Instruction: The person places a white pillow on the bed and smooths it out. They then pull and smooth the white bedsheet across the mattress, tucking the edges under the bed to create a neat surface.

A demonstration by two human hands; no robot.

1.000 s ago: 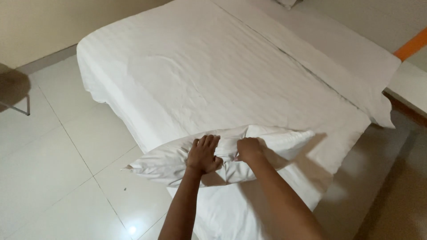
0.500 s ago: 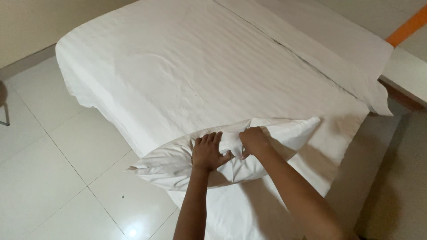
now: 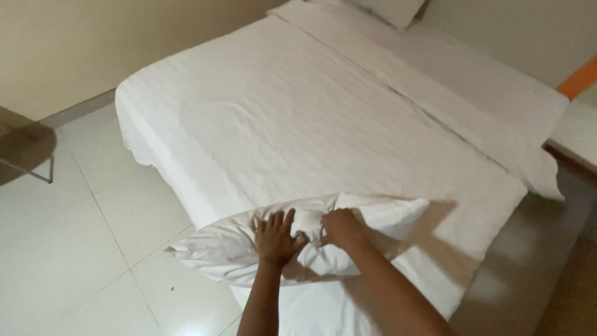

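Both hands, left hand (image 3: 275, 236) and right hand (image 3: 340, 228), grasp my white pillow (image 3: 373, 214) at the bed (image 3: 298, 124) corner; overhanging, it could slide floorward.

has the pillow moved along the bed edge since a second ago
No. The white pillow lies on the near corner of the bed as before, under the left hand and right hand. Only the camera view shifted.
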